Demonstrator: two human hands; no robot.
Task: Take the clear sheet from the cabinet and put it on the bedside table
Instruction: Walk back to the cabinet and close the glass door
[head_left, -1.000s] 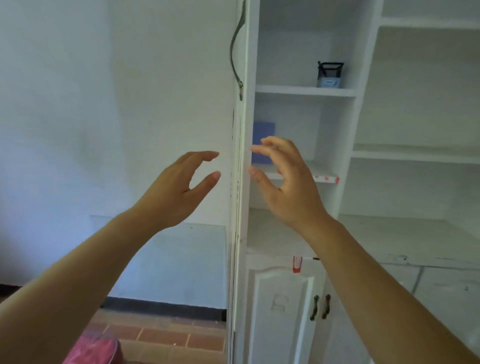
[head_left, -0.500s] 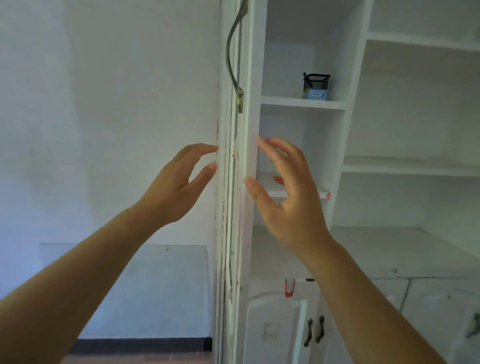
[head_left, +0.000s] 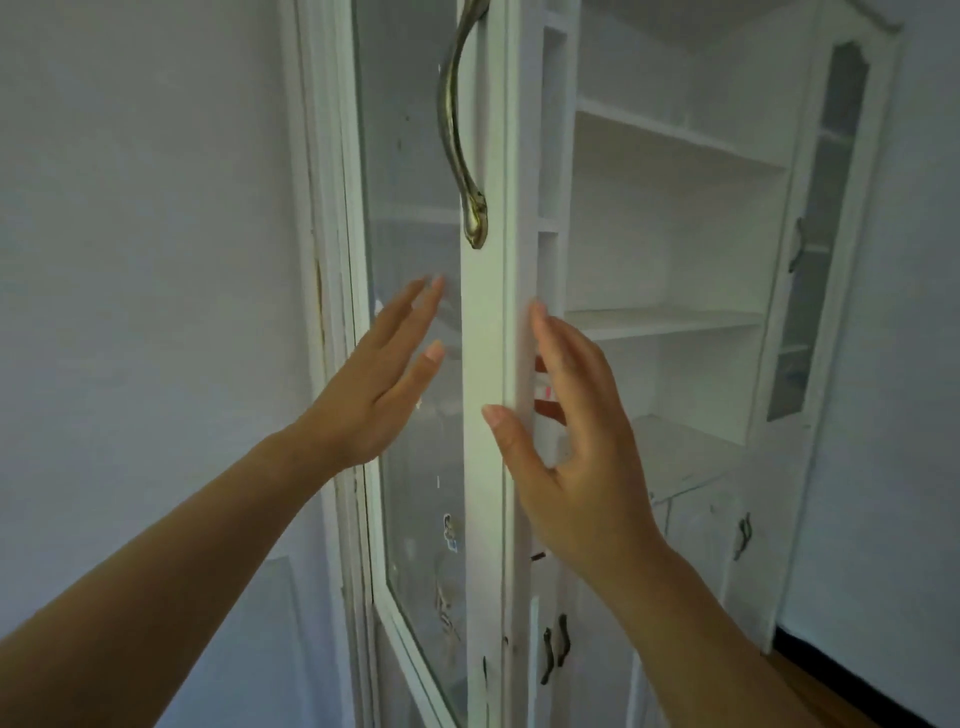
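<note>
Here, 2 hands flank the white frame of the cabinet door (head_left: 483, 415): the left hand (head_left: 379, 384) lies flat before its glass, fingers (head_left: 415, 312) straight and spread, holding nothing. The right hand (head_left: 566, 447) is open too, thumb on the frame edge, fingers behind it. The clear sheet cannot be made out, perhaps hidden inside the cabinet (head_left: 675, 322).

Soft dim daylight, wide-angle edge distortion.
</note>
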